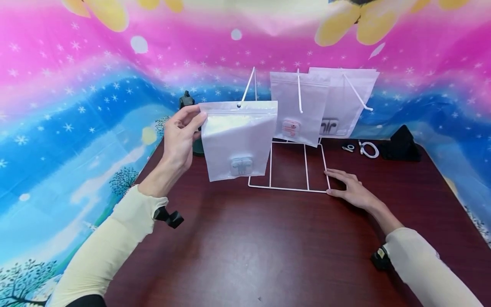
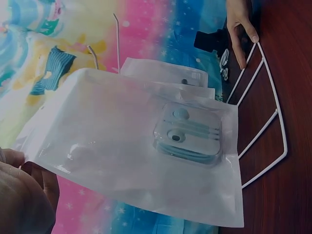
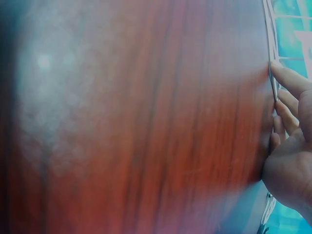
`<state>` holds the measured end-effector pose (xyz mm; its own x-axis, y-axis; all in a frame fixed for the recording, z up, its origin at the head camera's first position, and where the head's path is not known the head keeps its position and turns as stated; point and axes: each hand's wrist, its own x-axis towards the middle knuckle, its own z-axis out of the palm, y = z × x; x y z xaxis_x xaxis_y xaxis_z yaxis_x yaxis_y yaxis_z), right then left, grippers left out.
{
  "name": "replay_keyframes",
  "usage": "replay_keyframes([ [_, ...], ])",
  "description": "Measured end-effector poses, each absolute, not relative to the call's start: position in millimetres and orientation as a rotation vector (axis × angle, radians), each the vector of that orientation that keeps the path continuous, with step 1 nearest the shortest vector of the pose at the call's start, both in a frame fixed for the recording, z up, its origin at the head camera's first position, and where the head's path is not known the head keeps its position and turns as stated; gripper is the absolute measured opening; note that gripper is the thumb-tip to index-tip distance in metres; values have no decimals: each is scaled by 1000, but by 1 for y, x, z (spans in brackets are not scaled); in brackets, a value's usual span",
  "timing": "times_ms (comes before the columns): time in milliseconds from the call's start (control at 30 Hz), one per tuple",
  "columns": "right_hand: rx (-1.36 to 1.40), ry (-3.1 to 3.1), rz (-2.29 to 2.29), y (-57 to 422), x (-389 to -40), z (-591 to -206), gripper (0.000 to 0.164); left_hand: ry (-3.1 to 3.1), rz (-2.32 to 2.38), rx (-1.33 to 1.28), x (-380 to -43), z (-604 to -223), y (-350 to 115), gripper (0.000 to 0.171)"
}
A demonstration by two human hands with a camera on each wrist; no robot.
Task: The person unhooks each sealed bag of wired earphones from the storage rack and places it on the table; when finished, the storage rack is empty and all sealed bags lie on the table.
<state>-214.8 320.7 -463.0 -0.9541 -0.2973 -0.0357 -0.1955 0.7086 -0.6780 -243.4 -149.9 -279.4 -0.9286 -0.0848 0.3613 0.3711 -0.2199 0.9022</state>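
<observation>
Head view showed a white zip pouch [image 1: 238, 136] at the left front of a white wire rack [image 1: 287, 189], its top hole at the tip of a slanting prong [image 1: 247, 87]; whether the prong passed through could not be told. The pouch hung slightly tilted, with a clear case of pale earphones [image 2: 187, 134] showing near its lower edge.

Of the hands, the left hand [image 1: 180, 138] pinched the pouch's upper left corner between thumb and fingers. The right hand [image 1: 350, 189] had its thumb and fingers extended and parted, fingertips touching the right side of the rack's base near the front corner.

To the right of the held pouch, a second pouch [image 1: 285, 96] with a red earphone case hung on the middle prong, and a third pouch [image 1: 343, 104] with black earphones hung partly behind it. Farther right on the bench [image 1: 245, 238] lay a coiled white cable [image 1: 361, 148], just beside a black angular object [image 1: 400, 145]. A dark figurine [image 1: 186, 100] stood behind the left hand. A colourful printed backdrop [image 1: 215, 47] rose behind everything.
</observation>
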Motion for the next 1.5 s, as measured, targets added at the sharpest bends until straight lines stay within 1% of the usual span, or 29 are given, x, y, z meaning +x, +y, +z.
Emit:
replay_keyframes([
  [333, -403, 2776, -1089, 322, -216, -467, 68, -1656, -2230, -338, -215, -281, -171, 15],
  [467, -398, 2781, -1101, 323, -217, -468, 68, -1673, -2252, -285, -204, -293, -182, 15],
  [633, -391, 2787, -1107, 323, -216, -466, 68, -1745, -2268, -127, -202, -316, -195, 17],
  [767, -382, 2778, -1101, 321, -215, -464, 68, -1800, -2218, 37, -210, -331, -207, 19],
  [967, -376, 2773, -1107, 321, -215, -464, 68, -1943, -2112, 182, -234, -346, -225, 27],
  [1200, -374, 2778, -1100, 321, -216, -465, 67, -2136, -2042, 226, -261, -367, -238, 27],
  [1500, -362, 2783, -1093, 321, -215, -465, 67, -2491, -1878, 309, -280, -400, -241, 39],
])
